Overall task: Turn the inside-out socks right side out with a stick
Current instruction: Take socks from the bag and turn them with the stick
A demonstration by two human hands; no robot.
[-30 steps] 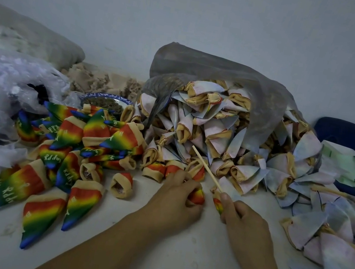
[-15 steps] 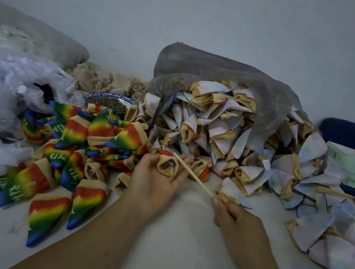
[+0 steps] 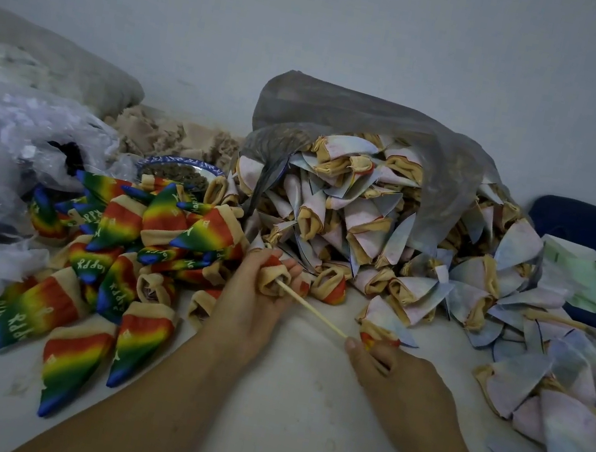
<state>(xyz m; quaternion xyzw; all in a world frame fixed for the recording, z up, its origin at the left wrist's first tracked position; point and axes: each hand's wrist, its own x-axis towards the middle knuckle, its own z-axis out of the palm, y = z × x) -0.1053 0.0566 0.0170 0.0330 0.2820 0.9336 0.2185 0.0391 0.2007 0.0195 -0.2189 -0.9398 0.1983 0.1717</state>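
Here, near the middle of the frame, our left grip is curled round one small sock. Its tan cuff mouth is turned toward the lower right so that the stick can enter it. The stick's far tip sits in that opening, and the rest slants down to the right. Our right grip pinches the stick's near end between thumb and fingers, which we judge leaves the whole shaft free to drive the toe through. A scrap of rainbow cloth shows just beside that thumb; we cannot tell whether it is held as well. Both forearms reach in from the bottom edge over the pale worktop. At centre left lies the rainbow pile, bright sides out, apparently the finished ones. At upper centre and along the right the pale socks spill from a grey bag, faded sides showing, and these look to be the ones waiting. We take it that the two heaps are kept on opposite sides so that turned and unturned socks never mix, with the work done in the gap between them.
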